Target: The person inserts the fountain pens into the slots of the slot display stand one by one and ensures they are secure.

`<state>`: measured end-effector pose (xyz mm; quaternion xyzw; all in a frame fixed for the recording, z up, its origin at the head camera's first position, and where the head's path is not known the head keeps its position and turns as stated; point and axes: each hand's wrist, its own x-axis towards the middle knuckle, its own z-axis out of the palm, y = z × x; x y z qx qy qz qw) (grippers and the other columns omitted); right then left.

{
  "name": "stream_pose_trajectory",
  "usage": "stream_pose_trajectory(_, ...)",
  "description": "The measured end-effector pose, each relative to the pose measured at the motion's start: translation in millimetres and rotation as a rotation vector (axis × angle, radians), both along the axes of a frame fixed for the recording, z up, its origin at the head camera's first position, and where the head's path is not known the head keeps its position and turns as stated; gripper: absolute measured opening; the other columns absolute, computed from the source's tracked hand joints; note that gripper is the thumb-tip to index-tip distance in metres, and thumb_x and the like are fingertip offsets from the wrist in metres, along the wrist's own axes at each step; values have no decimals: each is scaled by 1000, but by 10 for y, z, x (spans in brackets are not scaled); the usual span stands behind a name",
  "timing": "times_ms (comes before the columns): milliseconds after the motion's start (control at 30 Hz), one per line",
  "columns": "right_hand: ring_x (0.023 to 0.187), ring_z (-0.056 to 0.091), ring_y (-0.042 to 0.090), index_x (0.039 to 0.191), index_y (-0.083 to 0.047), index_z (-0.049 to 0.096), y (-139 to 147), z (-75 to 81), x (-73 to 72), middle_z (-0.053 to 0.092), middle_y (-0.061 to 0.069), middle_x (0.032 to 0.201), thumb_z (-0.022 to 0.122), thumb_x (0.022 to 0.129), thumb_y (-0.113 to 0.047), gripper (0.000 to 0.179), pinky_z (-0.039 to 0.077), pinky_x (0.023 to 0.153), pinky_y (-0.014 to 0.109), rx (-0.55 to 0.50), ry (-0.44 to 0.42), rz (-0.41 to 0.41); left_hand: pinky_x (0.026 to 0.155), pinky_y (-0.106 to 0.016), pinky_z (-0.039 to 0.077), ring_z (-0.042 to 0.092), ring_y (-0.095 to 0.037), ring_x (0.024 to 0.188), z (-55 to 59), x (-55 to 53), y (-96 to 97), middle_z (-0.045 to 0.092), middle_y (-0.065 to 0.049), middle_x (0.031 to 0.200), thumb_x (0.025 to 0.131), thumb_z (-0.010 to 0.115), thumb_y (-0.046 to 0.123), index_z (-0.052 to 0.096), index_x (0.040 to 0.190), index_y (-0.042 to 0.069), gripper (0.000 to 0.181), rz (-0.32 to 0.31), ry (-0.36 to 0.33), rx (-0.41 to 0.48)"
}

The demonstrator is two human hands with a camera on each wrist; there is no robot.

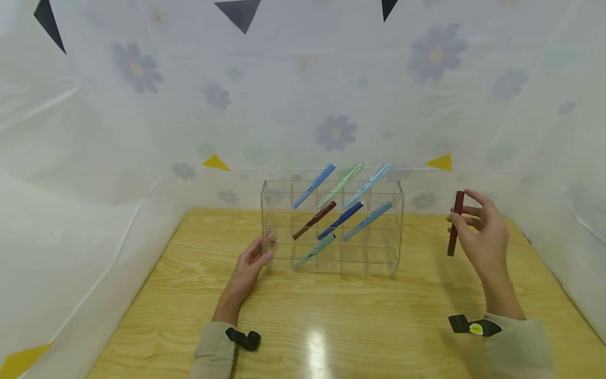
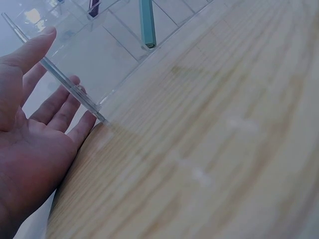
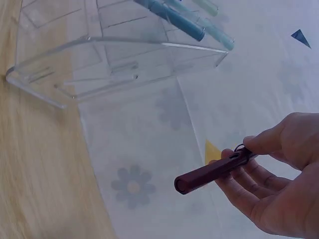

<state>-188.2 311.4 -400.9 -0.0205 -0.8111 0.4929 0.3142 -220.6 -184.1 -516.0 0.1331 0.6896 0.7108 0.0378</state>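
A clear acrylic pen rack (image 1: 352, 267) stands on the table, with several pens lying slanted in its tiers. My left hand (image 1: 250, 268) holds the rack's left side, thumb at the front and fingers around the edge; the left wrist view shows this hand (image 2: 47, 134) close up. Off to the right of the rack, my right hand (image 1: 487, 237) pinches a dark red pen (image 1: 455, 223) upright above the table. In the right wrist view the pen (image 3: 209, 174) lies between thumb and fingers, its clip near the thumb.
On the top tier are a blue pen (image 1: 314, 186), a light green pen (image 1: 341, 185) and a light blue pen (image 1: 368, 185). Below lie a dark red pen (image 1: 314, 220), a dark blue pen (image 1: 340, 221), another blue pen (image 1: 367, 221) and a teal pen (image 1: 314, 252). A flowered sheet (image 1: 284, 105) hangs behind.
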Motion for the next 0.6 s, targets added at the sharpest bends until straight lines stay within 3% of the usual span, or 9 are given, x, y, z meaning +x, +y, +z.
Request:
stream_pose_trajectory(167,86,68,2,152,-20,50,-155,61,24,67,-4,109,68,96,2,63,56,67,15,-40,55,81,108,-20,41,34,-24,150,-8,-3,-1,45,-11,158,106,60,19,39,159,15,57,-8,15,8)
stream_pose_trajectory(333,88,71,8,148,-15,55,-329,106,48,71,2,106,68,95,4,58,58,69,20,-120,113,136,108,-20,40,35,-22,150,-12,1,-2,44,-13,159,106,61,20,39,159,17,57,-6,11,4)
stream_pose_trajectory(600,87,73,17,140,-2,58,-631,174,53,66,17,108,69,93,8,49,60,73,28,-410,222,325,108,-20,41,36,-21,149,-21,-19,-8,45,-12,158,106,60,21,39,159,15,58,-8,9,2)
